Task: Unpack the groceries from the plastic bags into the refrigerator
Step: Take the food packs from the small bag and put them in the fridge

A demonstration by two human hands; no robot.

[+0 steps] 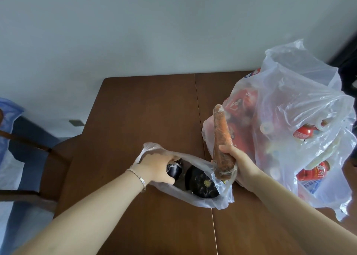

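Small clear bag (204, 198) on worktop (144, 110), containing dark eggplant (174, 170) gripped by left hand (156, 166) and dark round squash (201, 183); film-wrapped carrot (222, 135) upright above its rim, clasped in right hand (239, 164); larger bag (289, 100) alongside, holding red packets (243, 104).

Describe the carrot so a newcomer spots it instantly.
On the brown wooden table, find the small clear bag nearest the camera. Above its right edge, the right hand grips a carrot upright. It is the only long orange thing, film-wrapped, unlike the dark vegetables in the bag.
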